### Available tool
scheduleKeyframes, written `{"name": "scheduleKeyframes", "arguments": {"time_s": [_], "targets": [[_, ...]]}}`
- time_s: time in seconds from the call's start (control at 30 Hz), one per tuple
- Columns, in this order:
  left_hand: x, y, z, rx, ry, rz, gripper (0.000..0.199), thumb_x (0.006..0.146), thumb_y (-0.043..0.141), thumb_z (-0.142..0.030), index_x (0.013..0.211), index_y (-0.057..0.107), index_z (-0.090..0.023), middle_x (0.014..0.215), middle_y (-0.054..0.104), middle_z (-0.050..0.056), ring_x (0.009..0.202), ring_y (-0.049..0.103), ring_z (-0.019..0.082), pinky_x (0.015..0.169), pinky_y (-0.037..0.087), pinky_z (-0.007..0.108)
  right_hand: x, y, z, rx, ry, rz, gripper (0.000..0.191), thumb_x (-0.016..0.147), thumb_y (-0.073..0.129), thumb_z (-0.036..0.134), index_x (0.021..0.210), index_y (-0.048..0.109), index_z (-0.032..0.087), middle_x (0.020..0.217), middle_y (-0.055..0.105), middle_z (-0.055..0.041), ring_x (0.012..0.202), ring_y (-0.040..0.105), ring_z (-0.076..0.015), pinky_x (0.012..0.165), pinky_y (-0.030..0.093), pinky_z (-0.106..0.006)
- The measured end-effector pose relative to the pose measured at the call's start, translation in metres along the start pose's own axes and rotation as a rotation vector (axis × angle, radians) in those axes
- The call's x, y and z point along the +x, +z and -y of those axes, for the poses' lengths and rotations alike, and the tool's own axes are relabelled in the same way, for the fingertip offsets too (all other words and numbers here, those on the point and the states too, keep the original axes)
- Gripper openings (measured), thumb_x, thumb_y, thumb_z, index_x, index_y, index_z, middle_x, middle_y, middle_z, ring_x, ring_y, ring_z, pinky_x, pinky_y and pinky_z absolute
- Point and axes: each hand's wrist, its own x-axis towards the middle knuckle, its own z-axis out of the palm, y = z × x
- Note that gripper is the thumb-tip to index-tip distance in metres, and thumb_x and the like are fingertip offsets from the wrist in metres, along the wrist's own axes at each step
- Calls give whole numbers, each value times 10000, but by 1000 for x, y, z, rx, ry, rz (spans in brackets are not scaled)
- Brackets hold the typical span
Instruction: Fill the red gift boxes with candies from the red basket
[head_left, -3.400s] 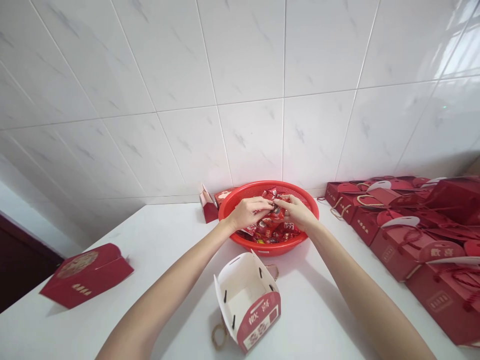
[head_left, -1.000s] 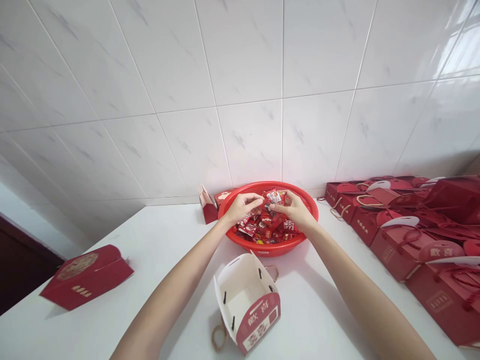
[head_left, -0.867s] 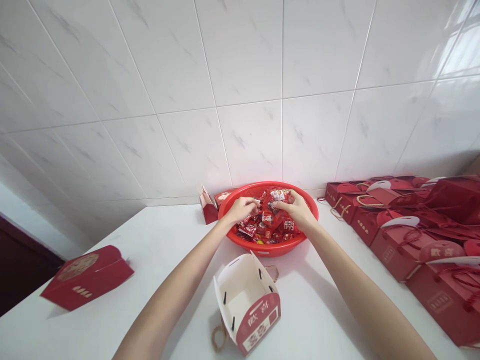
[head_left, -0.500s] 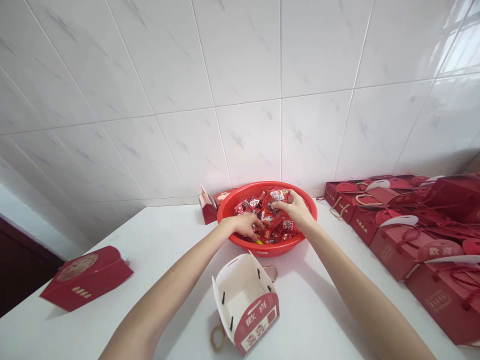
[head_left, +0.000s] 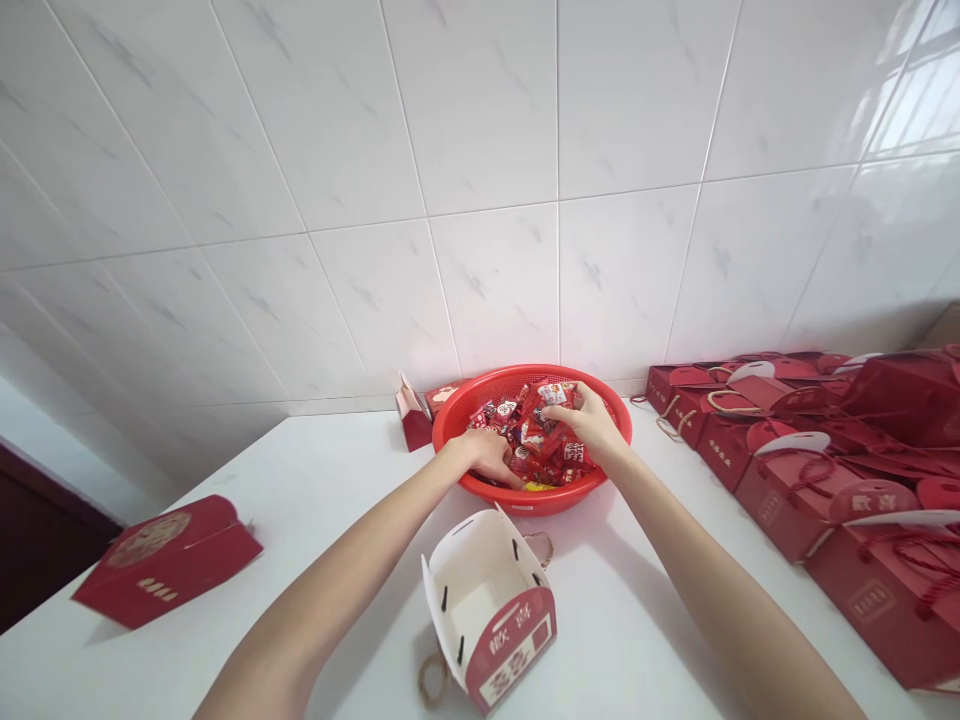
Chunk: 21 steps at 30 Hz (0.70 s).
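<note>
A red plastic basket [head_left: 540,500] full of wrapped candies [head_left: 531,435] stands near the wall. My left hand [head_left: 486,455] reaches in over its left side, fingers stretched down onto the candies, beside a yellow wrapper [head_left: 537,487]. Nothing shows in its grasp. At the basket's right side, my right hand [head_left: 592,425] has thumb and fingers closed around a red-and-white wrapped candy [head_left: 553,394], partly covered by the fingers. In front of the basket sits an open gift box [head_left: 487,600], white inside and red outside, with rope handles at its sides. No contents show inside it.
Rows of closed red gift boxes [head_left: 795,490] fill the right of the white table [head_left: 330,480]. One red box [head_left: 169,560] lies at the left edge. A small red box [head_left: 412,415] stands behind the basket's left side, by the tiled wall [head_left: 495,290].
My left hand has shifted slightly down and toward the basket's front, and more of the yellow wrapper shows beside it. My right hand stays almost in place. The view has moved slightly.
</note>
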Motion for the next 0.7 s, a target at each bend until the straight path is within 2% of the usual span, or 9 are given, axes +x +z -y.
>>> {"name": "scheduleKeyframes", "arguments": {"time_s": [0.1,0.2,0.37,0.43,0.53,0.63,0.7], "targets": [[2,2,4,-39,3,-26,301,540,792,-392,471,574,-196,467,552,-3,460,497,138,469,342,234,-1,0,1,-18,-1,-4,354,598,747,260,890,550,225,860,684,6,844,656,-217,752,537,-353],[4,4,9,-100,17,-18,147,504,780,-241,585,661,-211,516,606,-25,477,541,137,451,346,212,-1,-1,1,-25,-6,2,350,596,752,269,875,544,229,832,676,13,822,649,-213,727,530,-345],[6,6,15,-227,49,1,217,518,761,-203,734,750,-224,645,702,-21,542,631,161,480,421,205,1,0,0,-11,0,-6,366,584,755,280,868,529,232,813,672,19,795,645,-212,711,532,-348],[7,6,17,-272,63,-50,287,553,755,-218,840,770,-225,772,744,0,641,674,187,531,463,215,1,0,0,3,-5,-19,366,573,752,271,858,526,232,811,673,18,799,646,-215,715,534,-350],[8,5,17,-342,99,-169,325,615,752,-255,937,774,-220,955,766,26,843,704,229,689,520,247,2,0,0,9,5,-33,367,564,749,272,847,518,236,790,665,18,763,639,-213,665,528,-345],[9,4,18,-447,143,-315,323,637,757,-242,957,775,-208,1023,769,43,972,694,264,821,529,291,3,0,-1,20,5,-45,375,563,748,282,843,501,242,778,656,22,732,633,-210,628,523,-342],[10,4,19,-509,151,-387,332,651,757,-247,979,772,-195,1006,773,53,952,700,270,831,536,313,3,-1,-1,24,0,-55,374,570,747,284,834,486,245,775,651,26,727,634,-206,632,523,-340]]}}
